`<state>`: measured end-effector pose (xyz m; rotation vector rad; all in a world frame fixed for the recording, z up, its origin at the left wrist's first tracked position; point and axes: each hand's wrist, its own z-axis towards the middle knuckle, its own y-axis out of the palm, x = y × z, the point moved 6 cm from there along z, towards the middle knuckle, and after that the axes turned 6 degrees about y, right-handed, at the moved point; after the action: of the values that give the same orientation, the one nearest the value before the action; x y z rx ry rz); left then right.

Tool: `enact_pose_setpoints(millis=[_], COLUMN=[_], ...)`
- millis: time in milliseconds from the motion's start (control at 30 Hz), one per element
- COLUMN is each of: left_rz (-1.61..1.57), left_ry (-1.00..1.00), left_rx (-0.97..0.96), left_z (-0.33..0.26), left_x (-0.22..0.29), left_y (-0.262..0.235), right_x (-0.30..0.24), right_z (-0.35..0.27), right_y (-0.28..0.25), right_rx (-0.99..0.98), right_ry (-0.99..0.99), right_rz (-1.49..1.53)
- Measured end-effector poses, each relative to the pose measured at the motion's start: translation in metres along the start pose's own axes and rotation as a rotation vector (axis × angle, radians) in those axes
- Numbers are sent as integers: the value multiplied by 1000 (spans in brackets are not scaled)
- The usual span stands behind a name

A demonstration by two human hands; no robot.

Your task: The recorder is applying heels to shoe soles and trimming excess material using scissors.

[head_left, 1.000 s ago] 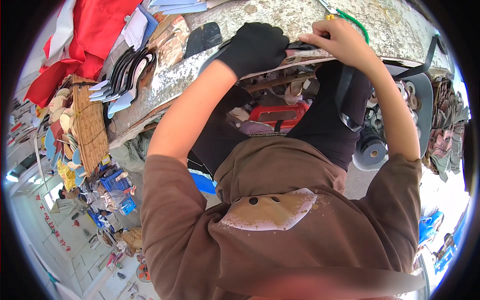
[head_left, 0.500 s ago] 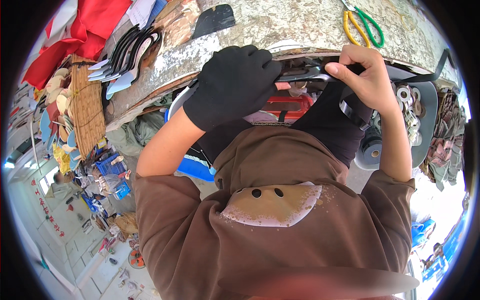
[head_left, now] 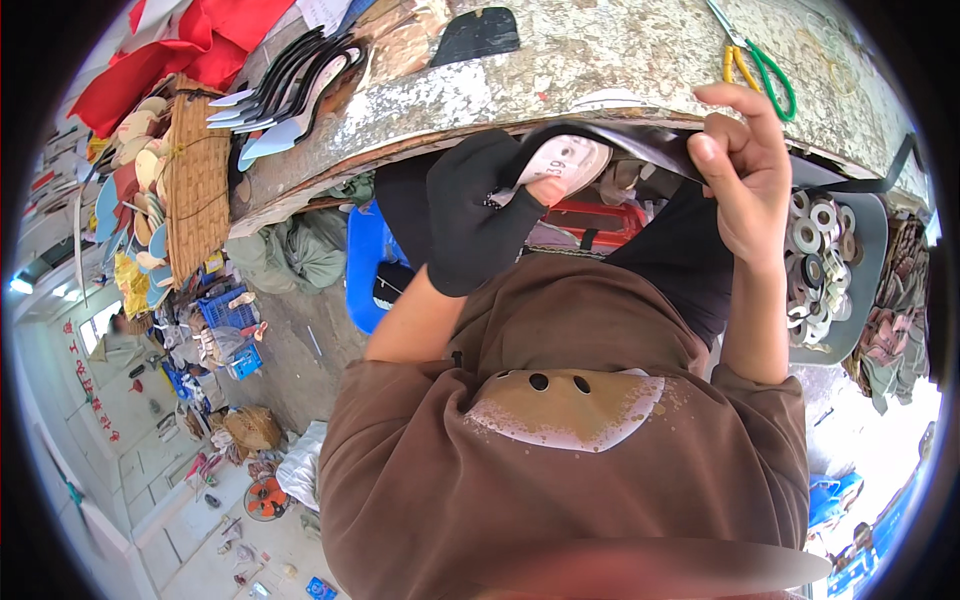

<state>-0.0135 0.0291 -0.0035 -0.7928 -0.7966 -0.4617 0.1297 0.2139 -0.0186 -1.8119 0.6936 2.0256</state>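
Observation:
My left hand (head_left: pixel 475 215), in a black glove with a bare thumb tip, grips a shoe insole (head_left: pixel 568 165) at the table's front edge. The insole's pale pinkish face shows, with the thumb pressed on it. From its far edge a glossy black strip (head_left: pixel 645 143) stretches right to my bare right hand (head_left: pixel 745 165). There the thumb and bent fingers pinch the strip's end, while the index finger is raised. The glove hides the rest of the insole.
Several black-edged insoles (head_left: pixel 290 95) lie stacked on the worn table (head_left: pixel 620 65) at left. Green-and-yellow-handled scissors (head_left: pixel 760 65) and a black flat piece (head_left: pixel 476 36) lie farther back. Below right, a grey bin (head_left: pixel 865 260) holds tape rolls; a blue stool (head_left: pixel 362 270) stands at left.
My left hand has turned and drawn nearer, so the insole's pale face now shows. My right hand has lowered slightly with the strip. The black loop by my right wrist is out of sight.

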Motion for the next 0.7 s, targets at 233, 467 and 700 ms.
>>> enact_pose_setpoints(millis=[233, 467, 700], left_rz=[-440, -556, -732], left_ry=[-204, -221, -418], left_rx=[451, 559, 447], left_z=[-8, 10, 8], left_x=[2, 7, -24], left_y=[1, 19, 38], right_x=[-26, -34, -22], right_z=[-5, 13, 8], right_y=[58, 83, 82], right_rx=[75, 108, 101], right_ry=[-165, -312, -407], right_rz=[-161, -392, -754])
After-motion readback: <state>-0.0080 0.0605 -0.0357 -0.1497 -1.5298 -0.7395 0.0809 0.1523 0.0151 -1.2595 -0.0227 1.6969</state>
